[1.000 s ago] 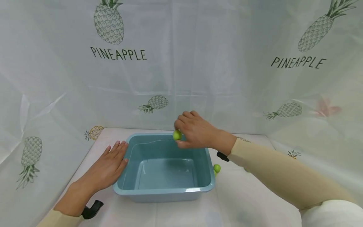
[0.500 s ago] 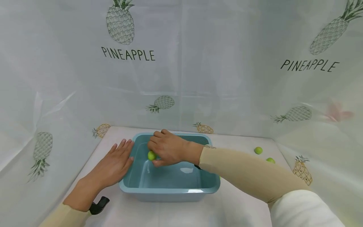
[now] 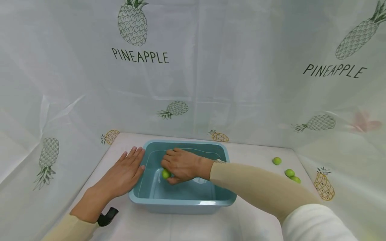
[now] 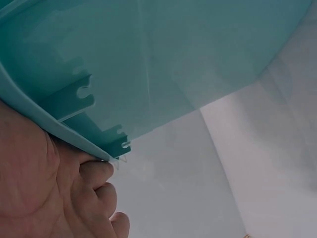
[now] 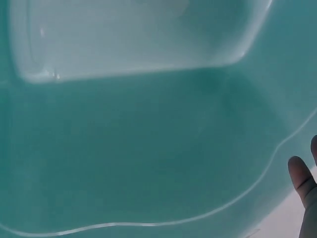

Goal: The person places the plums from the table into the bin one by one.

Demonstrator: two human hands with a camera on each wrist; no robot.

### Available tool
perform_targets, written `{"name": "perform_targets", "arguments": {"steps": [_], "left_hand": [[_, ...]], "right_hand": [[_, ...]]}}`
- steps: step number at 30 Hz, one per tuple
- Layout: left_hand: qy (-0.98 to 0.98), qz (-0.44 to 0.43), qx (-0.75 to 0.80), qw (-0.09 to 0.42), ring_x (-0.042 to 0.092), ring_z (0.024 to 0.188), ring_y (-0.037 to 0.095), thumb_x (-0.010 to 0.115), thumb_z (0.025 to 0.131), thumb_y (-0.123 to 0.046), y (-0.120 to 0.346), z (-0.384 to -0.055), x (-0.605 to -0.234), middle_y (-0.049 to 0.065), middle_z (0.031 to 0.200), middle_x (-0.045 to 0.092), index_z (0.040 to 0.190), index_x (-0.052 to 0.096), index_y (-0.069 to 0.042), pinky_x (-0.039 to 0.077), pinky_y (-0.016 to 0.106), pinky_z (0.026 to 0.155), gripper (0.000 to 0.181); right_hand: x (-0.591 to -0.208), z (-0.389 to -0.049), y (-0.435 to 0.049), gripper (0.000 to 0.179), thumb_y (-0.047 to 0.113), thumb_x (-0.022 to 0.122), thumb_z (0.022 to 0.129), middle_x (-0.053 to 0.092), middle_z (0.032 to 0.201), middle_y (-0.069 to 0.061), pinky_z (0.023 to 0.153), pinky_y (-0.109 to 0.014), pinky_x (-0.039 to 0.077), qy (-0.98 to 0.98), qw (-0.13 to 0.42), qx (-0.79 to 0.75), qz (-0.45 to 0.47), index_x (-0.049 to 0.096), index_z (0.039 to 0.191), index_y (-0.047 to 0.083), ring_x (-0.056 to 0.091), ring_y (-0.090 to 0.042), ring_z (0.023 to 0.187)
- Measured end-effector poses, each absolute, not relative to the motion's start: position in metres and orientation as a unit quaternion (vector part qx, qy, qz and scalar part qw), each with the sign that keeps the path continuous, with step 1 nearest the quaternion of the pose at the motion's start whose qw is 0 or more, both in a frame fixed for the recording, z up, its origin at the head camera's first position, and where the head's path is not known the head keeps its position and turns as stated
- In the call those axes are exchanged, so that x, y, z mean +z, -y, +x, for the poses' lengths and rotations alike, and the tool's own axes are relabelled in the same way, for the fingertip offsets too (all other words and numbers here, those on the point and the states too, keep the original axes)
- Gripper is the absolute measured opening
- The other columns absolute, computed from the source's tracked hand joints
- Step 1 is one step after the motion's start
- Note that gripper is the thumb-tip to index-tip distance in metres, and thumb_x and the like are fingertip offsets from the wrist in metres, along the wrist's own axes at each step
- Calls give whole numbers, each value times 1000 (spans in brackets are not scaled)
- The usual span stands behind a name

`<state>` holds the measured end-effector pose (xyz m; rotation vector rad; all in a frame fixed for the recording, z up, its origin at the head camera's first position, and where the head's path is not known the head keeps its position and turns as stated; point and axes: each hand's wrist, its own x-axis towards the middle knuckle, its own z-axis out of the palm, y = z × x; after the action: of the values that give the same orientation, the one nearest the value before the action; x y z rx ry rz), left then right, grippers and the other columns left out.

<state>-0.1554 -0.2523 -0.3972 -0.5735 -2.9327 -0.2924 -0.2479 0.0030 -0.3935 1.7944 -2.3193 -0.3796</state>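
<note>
In the head view, my right hand (image 3: 182, 167) is inside the blue plastic basin (image 3: 181, 202), low over its left part. It pinches a small round lime (image 3: 166, 173) between thumb and curled fingers. I cannot make out whether the lime touches the basin floor. My left hand (image 3: 122, 174) lies with straight fingers against the basin's left rim, palm to the side. From below, the left wrist view shows that palm (image 4: 29, 168) against the rim. The right wrist view is filled by the basin's inner wall (image 5: 138, 144); the lime does not appear there.
Several limes lie outside the basin, among them one lime (image 3: 277, 161) at the back right of the pale tabletop (image 3: 256, 152), with two more nearer the right edge. A pineapple-printed sheet (image 3: 241, 83) stands behind the table and along its sides.
From above the basin's back rim, my right hand has moved left and down into the basin with the lime. The head view has shifted, revealing limes at right. My left hand stays at the rim.
</note>
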Motion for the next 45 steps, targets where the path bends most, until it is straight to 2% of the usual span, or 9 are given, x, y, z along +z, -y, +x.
{"name": "perform_targets", "arguments": {"steps": [21,31,38,45], "left_hand": [[975,-190,-87,76,32,155,48,50,110,-27,252,-156,-398,25,165,39,158,38,9,27,67,125,62],[976,-186,-96,64,30,156,48,50,111,-28,252,-156,-397,25,166,37,159,35,9,26,68,125,63],[976,-184,-101,61,29,157,48,48,111,-28,250,-157,-398,25,167,36,160,34,9,26,67,125,63],[974,-183,-113,64,30,156,49,50,111,-26,250,-156,-398,26,166,37,159,36,10,27,68,125,62]], "right_hand": [[-409,-252,-8,40,58,50,103,60,97,8,78,-27,42,791,91,-127,591,60,109,19,49,-13,90],[-409,-254,-14,50,62,54,103,64,109,4,84,-30,45,797,66,-118,588,61,121,16,51,-15,97],[-395,-256,-21,44,57,52,107,65,112,4,84,-32,44,810,99,-121,565,62,121,16,51,-16,99],[-354,-255,-41,37,49,57,107,67,114,1,88,-34,48,833,149,-66,528,65,121,15,56,-19,103]]}}
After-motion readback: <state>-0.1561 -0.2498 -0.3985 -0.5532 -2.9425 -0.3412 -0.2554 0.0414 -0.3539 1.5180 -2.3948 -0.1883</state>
